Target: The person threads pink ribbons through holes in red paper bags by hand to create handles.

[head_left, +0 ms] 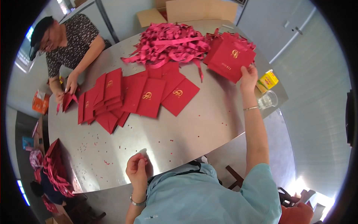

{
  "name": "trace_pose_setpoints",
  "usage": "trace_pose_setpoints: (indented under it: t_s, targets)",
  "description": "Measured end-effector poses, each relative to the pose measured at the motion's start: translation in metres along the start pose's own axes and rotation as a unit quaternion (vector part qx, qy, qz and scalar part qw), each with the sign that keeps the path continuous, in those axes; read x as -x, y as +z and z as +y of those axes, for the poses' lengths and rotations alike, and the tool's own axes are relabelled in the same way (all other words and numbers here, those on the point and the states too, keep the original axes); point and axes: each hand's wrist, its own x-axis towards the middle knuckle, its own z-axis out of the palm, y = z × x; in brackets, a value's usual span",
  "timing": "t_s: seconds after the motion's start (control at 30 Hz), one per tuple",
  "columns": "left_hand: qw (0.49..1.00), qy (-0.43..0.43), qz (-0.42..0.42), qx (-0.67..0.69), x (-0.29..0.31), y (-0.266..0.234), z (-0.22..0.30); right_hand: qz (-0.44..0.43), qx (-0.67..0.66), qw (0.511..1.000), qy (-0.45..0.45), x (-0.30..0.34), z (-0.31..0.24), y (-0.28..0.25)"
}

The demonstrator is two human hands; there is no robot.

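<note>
At the far right of the table, my right hand (pixel 249 77) grips the lower right corner of a red paper gift bag (pixel 228 59) with a gold emblem. The bag leans over more red bags and ribbon behind it. My left hand (pixel 137 170) hovers by the near table edge, fingers curled closed, with nothing seen in it. Several flat red gift bags (pixel 151 99) lie overlapped across the middle. Behind them sits a large heap of pink-red ribbons (pixel 169 43).
Across the table, a co-worker's hands (pixel 67 89) handle a red bag with ribbon. A yellow box (pixel 267 81) and a clear plastic cup (pixel 267 100) stand at the right edge. Small red scraps dot the metal table (pixel 194 138). Ribboned bags (pixel 56 168) hang at the left edge.
</note>
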Motion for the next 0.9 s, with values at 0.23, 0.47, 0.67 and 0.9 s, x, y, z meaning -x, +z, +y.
trace_pose_setpoints:
  t_s: [0.23,0.47,0.67,0.9]
  targets:
    - [0.967,0.129,-0.039,-0.215,-0.01,0.001,0.016,0.125,0.426,0.886,-0.131,-0.004,-0.023,0.043]
    - [0.766,0.4,-0.132,-0.486,-0.082,0.059,0.046,-0.337,0.455,0.821,-0.068,0.124,-0.03,0.091]
    - [0.72,0.381,-0.073,-0.576,-0.134,0.064,0.025,-0.382,0.529,0.758,-0.02,0.146,-0.055,0.107]
    - [0.737,0.311,-0.009,-0.601,-0.17,0.057,0.032,-0.339,0.16,0.924,0.072,0.126,-0.085,0.084]
